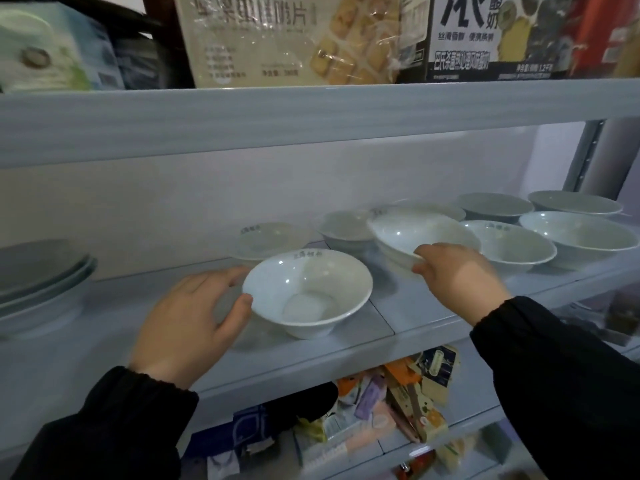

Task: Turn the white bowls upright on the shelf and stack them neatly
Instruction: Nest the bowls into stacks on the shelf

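Observation:
A white bowl (308, 292) stands upright near the front of the grey shelf (381, 327). My left hand (194, 317) holds its left rim, thumb against the outer wall. My right hand (457, 275) grips the near rim of a second white bowl (415, 233), which is tilted and blurred just above the shelf. Behind and to the right, several more white bowls (512, 244) sit upright, some further back (495, 204). One bowl (270, 239) and another (346, 226) rest behind the front bowl.
A stack of white plates or shallow bowls (41, 275) sits at the shelf's left end. Boxed snacks (287, 39) fill the shelf above, low over the bowls. Packets (391, 410) lie on the shelf below. A metal upright (585, 154) stands at the right.

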`<state>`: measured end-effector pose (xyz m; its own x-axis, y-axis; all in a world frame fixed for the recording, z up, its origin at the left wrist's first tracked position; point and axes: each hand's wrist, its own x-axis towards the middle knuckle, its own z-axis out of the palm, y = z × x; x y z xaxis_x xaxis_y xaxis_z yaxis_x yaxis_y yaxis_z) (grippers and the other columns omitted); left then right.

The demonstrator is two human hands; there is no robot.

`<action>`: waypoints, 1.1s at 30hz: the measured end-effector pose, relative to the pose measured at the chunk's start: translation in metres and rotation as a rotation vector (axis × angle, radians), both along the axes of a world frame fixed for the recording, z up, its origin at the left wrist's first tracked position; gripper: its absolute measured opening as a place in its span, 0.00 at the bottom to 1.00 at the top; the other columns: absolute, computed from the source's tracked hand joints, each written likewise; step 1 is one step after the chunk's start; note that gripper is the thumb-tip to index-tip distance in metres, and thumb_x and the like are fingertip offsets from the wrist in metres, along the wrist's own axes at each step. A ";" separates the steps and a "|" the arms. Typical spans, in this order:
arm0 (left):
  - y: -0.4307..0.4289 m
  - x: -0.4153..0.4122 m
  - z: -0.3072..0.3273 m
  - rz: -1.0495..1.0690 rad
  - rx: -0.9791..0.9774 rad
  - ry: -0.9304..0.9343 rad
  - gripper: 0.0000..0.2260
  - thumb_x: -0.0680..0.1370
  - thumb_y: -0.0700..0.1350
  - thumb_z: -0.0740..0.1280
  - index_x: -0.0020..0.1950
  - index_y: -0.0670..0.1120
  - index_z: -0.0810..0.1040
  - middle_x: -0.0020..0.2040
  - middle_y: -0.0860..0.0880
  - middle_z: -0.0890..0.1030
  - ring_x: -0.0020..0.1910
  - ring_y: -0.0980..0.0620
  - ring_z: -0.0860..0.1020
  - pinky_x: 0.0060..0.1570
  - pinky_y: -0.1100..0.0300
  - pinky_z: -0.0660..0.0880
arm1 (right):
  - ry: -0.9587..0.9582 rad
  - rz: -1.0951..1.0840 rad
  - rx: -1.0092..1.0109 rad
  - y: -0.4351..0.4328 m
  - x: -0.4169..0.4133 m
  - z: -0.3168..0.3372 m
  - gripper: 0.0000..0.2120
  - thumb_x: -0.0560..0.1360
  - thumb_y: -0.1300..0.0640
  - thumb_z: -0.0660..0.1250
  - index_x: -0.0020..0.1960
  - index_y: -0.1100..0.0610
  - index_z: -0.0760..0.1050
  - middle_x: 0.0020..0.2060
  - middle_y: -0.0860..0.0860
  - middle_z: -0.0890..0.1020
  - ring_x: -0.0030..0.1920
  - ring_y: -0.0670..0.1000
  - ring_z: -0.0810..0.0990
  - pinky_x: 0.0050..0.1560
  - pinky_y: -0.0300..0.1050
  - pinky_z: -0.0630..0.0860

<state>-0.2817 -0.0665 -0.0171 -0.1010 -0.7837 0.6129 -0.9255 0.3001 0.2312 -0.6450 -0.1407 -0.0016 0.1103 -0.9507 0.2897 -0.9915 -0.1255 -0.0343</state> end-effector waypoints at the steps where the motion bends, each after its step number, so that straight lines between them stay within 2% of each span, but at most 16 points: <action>1: 0.000 0.002 0.000 -0.002 0.003 0.000 0.26 0.76 0.63 0.54 0.67 0.53 0.77 0.56 0.58 0.79 0.58 0.53 0.75 0.53 0.59 0.68 | -0.050 0.051 -0.123 0.004 0.002 0.003 0.07 0.82 0.57 0.61 0.46 0.57 0.72 0.34 0.50 0.72 0.36 0.55 0.73 0.32 0.48 0.67; 3: 0.001 0.008 0.001 -0.003 0.013 -0.002 0.27 0.76 0.64 0.53 0.68 0.53 0.76 0.58 0.56 0.80 0.59 0.52 0.76 0.53 0.59 0.68 | -0.109 0.167 -0.323 0.014 0.009 0.007 0.08 0.80 0.58 0.66 0.43 0.59 0.74 0.31 0.52 0.72 0.31 0.57 0.72 0.29 0.50 0.69; 6: 0.003 0.016 0.003 0.002 0.021 -0.007 0.28 0.76 0.65 0.52 0.69 0.54 0.75 0.59 0.56 0.80 0.60 0.52 0.76 0.53 0.59 0.68 | -0.129 0.294 -0.366 0.029 0.037 0.019 0.06 0.79 0.56 0.67 0.45 0.58 0.76 0.33 0.52 0.75 0.32 0.56 0.72 0.29 0.49 0.69; 10: 0.006 0.028 0.004 0.022 0.028 -0.004 0.27 0.76 0.65 0.52 0.70 0.57 0.73 0.59 0.58 0.79 0.60 0.54 0.75 0.53 0.60 0.68 | -0.090 0.430 -0.326 0.041 0.076 0.018 0.07 0.80 0.52 0.65 0.49 0.54 0.79 0.37 0.49 0.80 0.37 0.54 0.77 0.34 0.50 0.75; 14: 0.010 0.034 0.003 0.022 0.022 0.000 0.27 0.76 0.65 0.52 0.69 0.56 0.74 0.58 0.58 0.79 0.60 0.54 0.75 0.53 0.60 0.68 | -0.062 0.508 -0.258 0.041 0.098 -0.001 0.06 0.79 0.54 0.66 0.48 0.56 0.80 0.35 0.51 0.79 0.36 0.56 0.77 0.31 0.50 0.74; 18: 0.014 0.038 0.000 0.015 0.006 0.009 0.26 0.77 0.65 0.52 0.68 0.55 0.75 0.57 0.58 0.80 0.58 0.55 0.74 0.53 0.60 0.67 | -0.020 0.450 -0.020 0.039 0.111 -0.007 0.11 0.83 0.51 0.59 0.57 0.53 0.77 0.46 0.51 0.80 0.47 0.55 0.77 0.47 0.53 0.75; 20: 0.016 0.039 0.000 0.016 -0.006 0.012 0.26 0.77 0.64 0.53 0.68 0.54 0.75 0.56 0.58 0.80 0.57 0.56 0.74 0.52 0.60 0.68 | -0.013 0.453 0.051 0.038 0.112 -0.006 0.12 0.84 0.50 0.57 0.59 0.52 0.75 0.49 0.50 0.80 0.50 0.54 0.76 0.50 0.53 0.75; 23: 0.018 0.038 -0.002 0.018 -0.017 0.018 0.25 0.77 0.63 0.53 0.67 0.54 0.76 0.55 0.58 0.80 0.56 0.58 0.73 0.51 0.60 0.68 | 0.007 0.488 0.077 0.039 0.112 -0.005 0.13 0.84 0.47 0.55 0.52 0.52 0.75 0.44 0.50 0.79 0.47 0.54 0.76 0.48 0.54 0.75; 25: 0.019 0.038 -0.004 0.016 -0.019 0.017 0.25 0.77 0.63 0.53 0.67 0.53 0.76 0.55 0.57 0.80 0.56 0.57 0.73 0.50 0.60 0.68 | 0.006 0.503 0.110 0.041 0.113 -0.006 0.17 0.82 0.42 0.52 0.47 0.50 0.74 0.40 0.48 0.78 0.44 0.52 0.75 0.44 0.55 0.76; 29: 0.019 0.039 -0.006 0.041 -0.012 0.008 0.26 0.77 0.64 0.52 0.67 0.53 0.76 0.55 0.58 0.80 0.56 0.56 0.74 0.51 0.60 0.67 | 0.062 0.471 0.116 0.042 0.115 -0.011 0.28 0.73 0.27 0.47 0.51 0.46 0.74 0.42 0.45 0.77 0.46 0.49 0.74 0.44 0.51 0.77; 33: 0.017 0.045 -0.008 0.056 0.006 0.014 0.26 0.77 0.64 0.52 0.67 0.54 0.76 0.55 0.58 0.80 0.57 0.55 0.75 0.51 0.60 0.68 | 0.078 0.424 0.134 0.040 0.116 -0.008 0.25 0.74 0.26 0.47 0.41 0.46 0.68 0.37 0.46 0.75 0.40 0.48 0.73 0.39 0.50 0.75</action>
